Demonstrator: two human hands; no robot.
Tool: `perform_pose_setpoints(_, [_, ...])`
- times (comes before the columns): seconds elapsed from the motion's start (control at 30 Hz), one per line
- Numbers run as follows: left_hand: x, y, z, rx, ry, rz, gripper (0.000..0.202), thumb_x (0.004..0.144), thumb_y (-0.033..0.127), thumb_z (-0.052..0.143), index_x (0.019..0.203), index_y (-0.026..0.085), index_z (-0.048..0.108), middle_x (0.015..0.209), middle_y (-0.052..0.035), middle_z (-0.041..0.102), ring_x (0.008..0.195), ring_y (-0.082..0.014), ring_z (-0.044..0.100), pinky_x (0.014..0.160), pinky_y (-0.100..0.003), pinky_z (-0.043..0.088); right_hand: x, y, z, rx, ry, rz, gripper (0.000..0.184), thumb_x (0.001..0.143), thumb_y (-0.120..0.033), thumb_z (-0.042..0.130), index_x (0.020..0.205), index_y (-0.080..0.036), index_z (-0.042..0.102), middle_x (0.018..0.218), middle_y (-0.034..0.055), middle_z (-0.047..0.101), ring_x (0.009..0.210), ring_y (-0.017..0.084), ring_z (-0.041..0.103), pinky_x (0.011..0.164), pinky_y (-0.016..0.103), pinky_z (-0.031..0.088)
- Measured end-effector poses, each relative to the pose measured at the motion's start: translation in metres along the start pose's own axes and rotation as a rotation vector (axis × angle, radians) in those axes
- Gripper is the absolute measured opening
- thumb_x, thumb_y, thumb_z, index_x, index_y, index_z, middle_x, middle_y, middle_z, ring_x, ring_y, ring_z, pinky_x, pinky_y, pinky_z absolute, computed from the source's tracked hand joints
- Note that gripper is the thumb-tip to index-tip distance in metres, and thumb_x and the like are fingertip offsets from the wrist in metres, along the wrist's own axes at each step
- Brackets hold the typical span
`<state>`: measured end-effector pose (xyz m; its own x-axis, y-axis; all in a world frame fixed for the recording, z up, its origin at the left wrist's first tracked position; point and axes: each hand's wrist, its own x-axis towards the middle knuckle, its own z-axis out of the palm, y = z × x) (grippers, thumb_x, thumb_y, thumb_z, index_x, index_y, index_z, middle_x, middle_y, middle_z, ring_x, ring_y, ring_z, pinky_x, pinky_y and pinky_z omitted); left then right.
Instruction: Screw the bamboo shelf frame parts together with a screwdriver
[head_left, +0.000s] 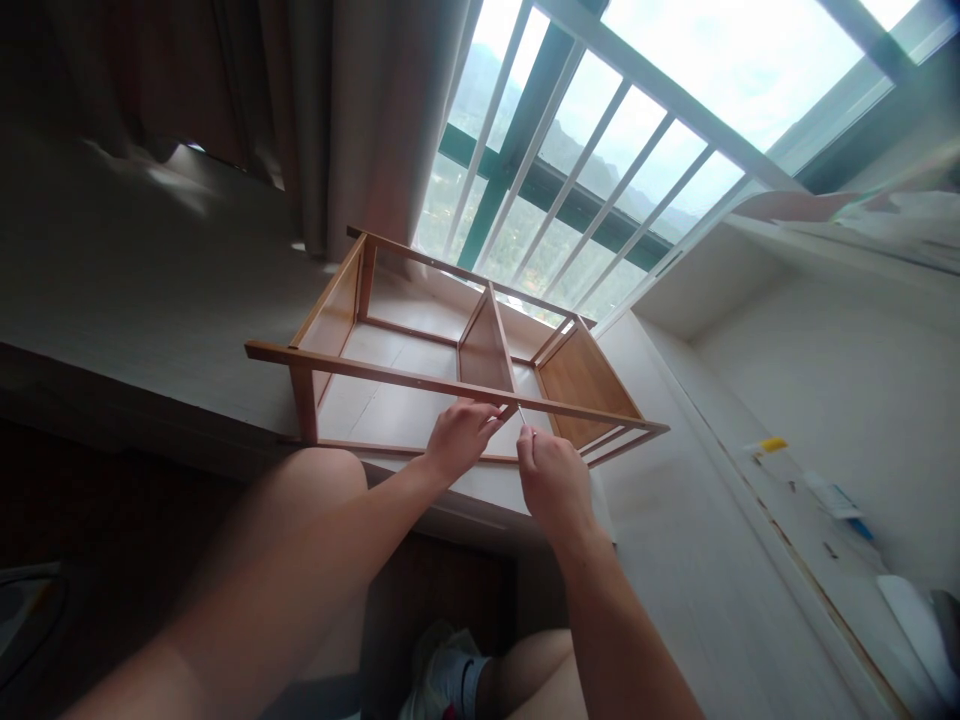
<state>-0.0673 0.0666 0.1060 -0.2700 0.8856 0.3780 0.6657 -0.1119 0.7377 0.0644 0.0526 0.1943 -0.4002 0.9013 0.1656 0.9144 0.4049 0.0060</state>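
Note:
A brown wooden shelf frame (420, 380) lies on a pale ledge, its long rails running across the view and a divider board (487, 345) standing across its middle. My left hand (461, 435) grips the frame at the near rail, close to the divider's end, with its fingertips partly hidden by the wood. In my right hand (553, 475) is a thin metal tool (523, 415), whose slim shaft points up to the near rail where the divider meets it. Closed fingers cover the rest of that tool, so its exact kind cannot be made out.
Behind the frame is a window with white bars (577, 180), beside a curtain (367, 120). At right, a white cabinet surface (750, 480) carries small hardware, a yellow item (772, 445) and a small packet (836, 500). My knee (322, 480) is close to the ledge's front edge.

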Motion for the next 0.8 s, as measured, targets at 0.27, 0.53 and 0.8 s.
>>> perform_pose_setpoints(0.27, [0.001,0.001,0.0,-0.004,-0.011,-0.024,0.026,0.089,0.041,0.055,0.1,0.027,0.074,0.08,-0.0032,0.067,0.079,-0.0172,0.062,0.073,-0.027,0.046,-0.001,-0.005,0.0,-0.095,0.018,0.017,0.041,0.099,-0.03,0.029,0.074,-0.019,0.06,0.072,0.0072,0.067,0.06,0.017,0.057,0.057,0.03,0.021])
perform_pose_setpoints(0.53, [0.0,0.003,-0.002,-0.037,0.015,-0.024,0.023,0.087,0.038,0.057,0.098,0.025,0.074,0.078,-0.0027,0.068,0.08,-0.0172,0.063,0.075,-0.027,0.046,-0.001,-0.016,0.029,0.992,0.085,0.182,0.043,0.094,-0.035,0.03,0.053,-0.022,0.034,0.046,-0.0008,0.041,0.046,0.013,0.037,0.049,0.028,0.024])
perform_pose_setpoints(0.8, [0.0,-0.005,0.001,-0.109,-0.024,-0.032,0.021,0.086,0.028,0.058,0.099,0.023,0.073,0.087,-0.004,0.07,0.083,-0.0168,0.064,0.075,-0.026,0.049,-0.002,-0.052,0.018,2.396,-0.13,0.434,0.028,0.089,-0.026,0.034,0.063,-0.021,0.024,0.05,-0.0069,0.03,0.04,0.008,0.02,0.039,0.021,0.014])
